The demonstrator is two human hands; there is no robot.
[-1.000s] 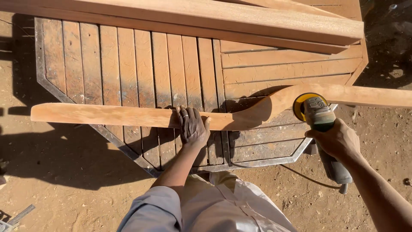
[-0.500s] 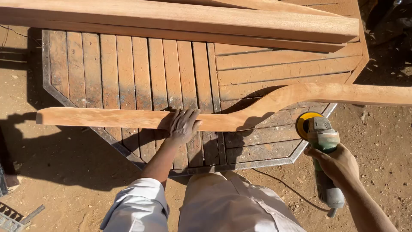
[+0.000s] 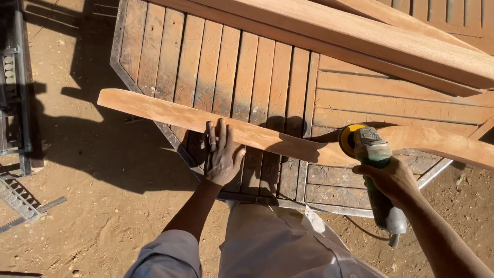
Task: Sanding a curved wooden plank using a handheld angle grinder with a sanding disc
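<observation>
Where the slatted wooden tabletop [image 3: 267,72] serves as a work surface, one long curved wooden piece [image 3: 170,114] lies across its near part, running from beyond the left edge to beyond the right edge, with a bend near its right third. The left hand [image 3: 222,154] lies flat on this piece near the tabletop's near left corner, palm down and fingers spread, pressing on the wood rather than gripping it. The right hand [image 3: 393,180] is clamped around the body of one green angle grinder [image 3: 378,170], whose yellow disc [image 3: 350,140] meets the near edge of the curved piece at the bend. The two hands are well apart, the left at the middle of the piece, the right by the near right edge. A cable [image 3: 360,229] trails from the grinder's tail over the ground. Two long straight wooden beams [image 3: 391,44] lie stacked along the far edge, slanting toward the far right corner. The tabletop rests on sandy ground [image 3: 103,216]. At the far left of the view stands one dark metal frame [image 3: 18,108], partly cut off. The person's light trousers [image 3: 278,242] and grey sleeve [image 3: 164,255] show at the bottom.
</observation>
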